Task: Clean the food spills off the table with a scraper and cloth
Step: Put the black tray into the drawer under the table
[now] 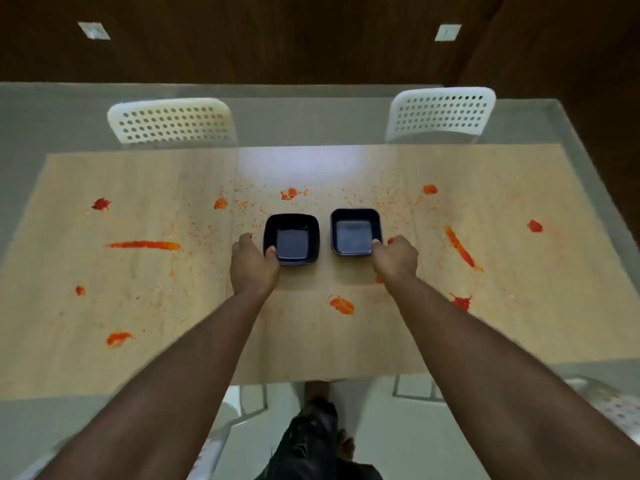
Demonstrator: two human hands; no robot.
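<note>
while both forearms reach forward over the bench [311, 341], each hand holds one of two dark square bowls standing side by side near the middle. the left hand [254, 268] grips the left bowl [291, 239] at its near left corner, thumb hooked over the rim and the other fingers curled along the outer wall, where they are partly hidden. the right hand [394, 259] grips the right bowl [356, 231] at its near right corner in the same way, with its thumb tip inside the rim and its fingers out of sight behind the knuckles. the two bowls stand just apart, not touching, and what they hold is hard to make out; only a dull sheen shows on each bottom. red-orange food spills [341, 305] lie scattered over the wooden surface: long streaks to the left and right, blobs near both edges, and fine specks around the bowls; one small blob is partly covered by the right wrist. two white perforated chairs [171, 121] show dimly through the glass at the far side. below the near edge, a dark trouser leg and a foot are blurred and cut off.
</note>
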